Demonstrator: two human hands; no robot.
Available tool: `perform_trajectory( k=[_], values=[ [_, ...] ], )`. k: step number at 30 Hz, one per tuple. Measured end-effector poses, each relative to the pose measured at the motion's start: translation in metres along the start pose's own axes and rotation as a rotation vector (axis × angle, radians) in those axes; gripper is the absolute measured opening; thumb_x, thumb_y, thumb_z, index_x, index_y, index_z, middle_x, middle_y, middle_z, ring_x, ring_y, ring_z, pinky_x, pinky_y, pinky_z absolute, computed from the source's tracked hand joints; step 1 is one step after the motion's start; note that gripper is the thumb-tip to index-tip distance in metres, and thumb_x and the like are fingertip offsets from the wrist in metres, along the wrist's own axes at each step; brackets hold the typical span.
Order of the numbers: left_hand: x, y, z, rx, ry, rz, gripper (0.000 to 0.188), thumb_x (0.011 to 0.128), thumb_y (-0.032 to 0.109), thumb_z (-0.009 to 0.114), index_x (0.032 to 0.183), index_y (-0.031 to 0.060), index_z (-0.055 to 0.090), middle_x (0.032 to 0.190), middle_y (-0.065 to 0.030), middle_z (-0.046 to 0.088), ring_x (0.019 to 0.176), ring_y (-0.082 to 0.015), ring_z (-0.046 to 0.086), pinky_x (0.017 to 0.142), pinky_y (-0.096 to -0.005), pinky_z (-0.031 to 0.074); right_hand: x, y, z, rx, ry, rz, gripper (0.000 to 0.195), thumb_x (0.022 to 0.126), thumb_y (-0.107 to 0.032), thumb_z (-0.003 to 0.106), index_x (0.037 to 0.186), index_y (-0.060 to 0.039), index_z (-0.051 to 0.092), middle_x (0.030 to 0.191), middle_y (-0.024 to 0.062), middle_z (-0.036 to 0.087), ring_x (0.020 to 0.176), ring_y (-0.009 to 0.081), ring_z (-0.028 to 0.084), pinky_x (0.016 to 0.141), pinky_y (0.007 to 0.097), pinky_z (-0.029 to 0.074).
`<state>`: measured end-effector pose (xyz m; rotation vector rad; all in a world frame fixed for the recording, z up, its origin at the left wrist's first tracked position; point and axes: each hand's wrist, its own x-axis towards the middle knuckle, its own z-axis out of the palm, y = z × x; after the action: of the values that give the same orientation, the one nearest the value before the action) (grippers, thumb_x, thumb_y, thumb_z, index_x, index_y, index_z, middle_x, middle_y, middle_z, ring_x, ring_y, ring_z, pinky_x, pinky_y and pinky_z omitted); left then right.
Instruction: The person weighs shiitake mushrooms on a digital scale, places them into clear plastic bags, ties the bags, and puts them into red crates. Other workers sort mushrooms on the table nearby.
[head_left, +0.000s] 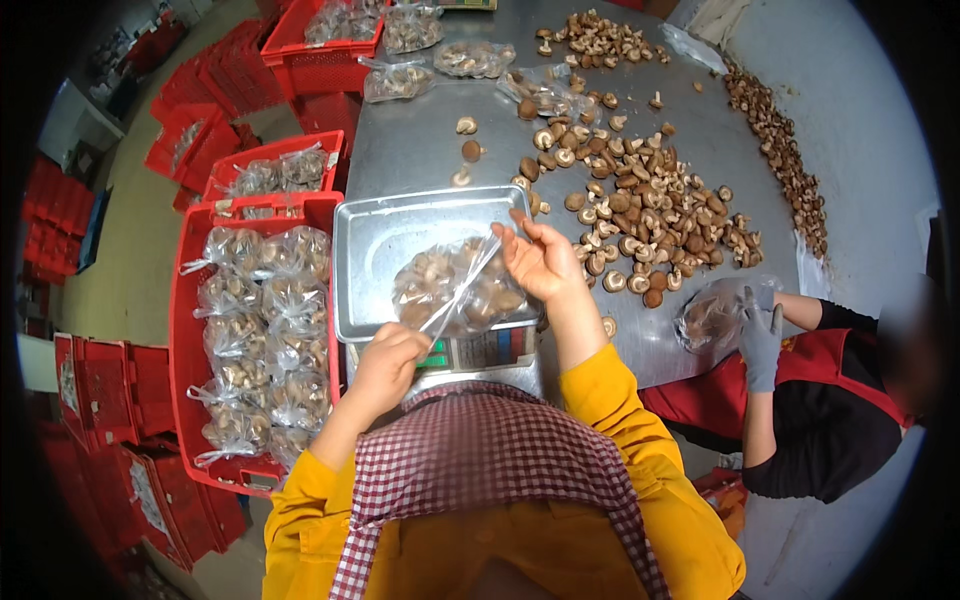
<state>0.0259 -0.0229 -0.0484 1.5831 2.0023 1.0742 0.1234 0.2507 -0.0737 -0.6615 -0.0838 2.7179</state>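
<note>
A clear plastic bag of mushrooms rests in a metal tray on a weighing scale. Its top is drawn into a narrow twisted strip that runs slantwise across the bag. My left hand is closed on the lower-left end of that strip, at the tray's near edge. At the upper-right end is my right hand, palm turned up, thumb and fingertips against the plastic. Loose shiitake mushrooms lie in a heap right of the tray.
A red plastic crate of tied mushroom bags stands at the left. More filled bags lie on the steel table beyond the tray, beside another red crate. At the right, a co-worker's gloved hand holds a bag.
</note>
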Motion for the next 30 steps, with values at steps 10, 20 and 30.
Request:
perform_trajectory(
  k=[10,20,30],
  values=[
    [0.075,0.001,0.016,0.121,-0.12,-0.001,0.026,0.079,0.018,0.06,0.102,0.0073,0.059,0.091,-0.0146,0.063,0.086,-0.0306,0.062,0.073,-0.0368,0.049,-0.074,0.051,0.066,-1.62,-0.799,-0.251,0.038,0.08,-0.009,0.063,0.117,-0.006,0.058,0.091,0.008,0.067,0.076,0.0137,0.065,0.07,0.0247,0.052],
    [0.22,-0.04,-0.135,-0.417,-0.072,-0.573,0.011,0.088,0.014,0.058,0.095,0.0064,0.061,0.077,0.0059,0.054,0.065,-0.0032,0.047,0.057,-0.0197,0.039,-0.073,-0.066,-0.084,-1.176,0.228,-0.479,0.029,0.084,0.003,0.057,0.113,0.0005,0.055,0.098,0.0054,0.064,0.089,0.0113,0.06,0.077,0.0238,0.048],
    [0.373,-0.316,-0.097,0.556,0.073,-0.401,0.031,0.082,0.013,0.054,0.113,0.0105,0.059,0.104,-0.0203,0.062,0.099,-0.0358,0.058,0.084,-0.0434,0.046,-0.005,-0.106,-0.045,-1.238,0.392,-0.397,0.022,0.083,-0.001,0.062,0.105,-0.0014,0.06,0.096,0.0044,0.064,0.092,0.0111,0.059,0.08,0.0246,0.047]
  ],
)
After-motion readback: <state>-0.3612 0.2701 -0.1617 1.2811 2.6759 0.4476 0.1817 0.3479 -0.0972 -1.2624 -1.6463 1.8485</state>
